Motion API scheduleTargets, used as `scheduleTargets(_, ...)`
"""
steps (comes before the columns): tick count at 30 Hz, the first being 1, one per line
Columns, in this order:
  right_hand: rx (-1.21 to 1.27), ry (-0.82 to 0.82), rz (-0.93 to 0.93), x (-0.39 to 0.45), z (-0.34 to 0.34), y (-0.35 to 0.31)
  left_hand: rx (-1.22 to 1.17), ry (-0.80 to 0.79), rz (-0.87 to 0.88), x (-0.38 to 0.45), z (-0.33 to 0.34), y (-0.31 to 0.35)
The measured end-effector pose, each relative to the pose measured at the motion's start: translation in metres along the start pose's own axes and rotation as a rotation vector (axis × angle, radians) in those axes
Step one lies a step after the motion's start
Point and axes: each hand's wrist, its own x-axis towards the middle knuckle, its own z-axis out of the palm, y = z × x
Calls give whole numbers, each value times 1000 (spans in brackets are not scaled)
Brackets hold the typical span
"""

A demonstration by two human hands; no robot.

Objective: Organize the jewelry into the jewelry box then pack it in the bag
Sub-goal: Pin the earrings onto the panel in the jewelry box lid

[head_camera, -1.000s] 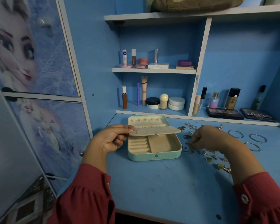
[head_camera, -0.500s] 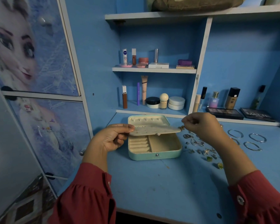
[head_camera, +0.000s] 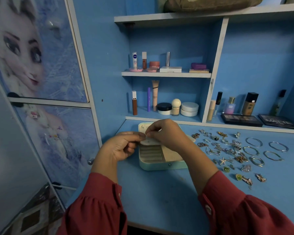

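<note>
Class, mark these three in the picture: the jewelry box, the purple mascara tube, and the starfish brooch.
jewelry box (head_camera: pixel 161 166): head view, on its mint front wall.
purple mascara tube (head_camera: pixel 148 100): head view, mid-body, on the lower shelf.
starfish brooch (head_camera: pixel 223 161): head view, on its centre.

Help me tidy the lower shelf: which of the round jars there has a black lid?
The jar left of the ball-topped bottle. Its lid is black over a white base; the two stacked jars on the right are all white.
</note>
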Motion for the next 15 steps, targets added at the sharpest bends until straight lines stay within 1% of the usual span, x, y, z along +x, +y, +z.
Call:
scheduleTargets(3, -32, -14, 25, 1, 2, 1, 3, -3, -4, 1, -1, 0)
scheduleTargets(9, 86, 8, 68, -1, 5, 6, 16, -3, -4, 1, -1, 0)
scheduleTargets(15, 119, 1, 61, -1, 6, 7, 1, -1, -13, 2, -2, 0)
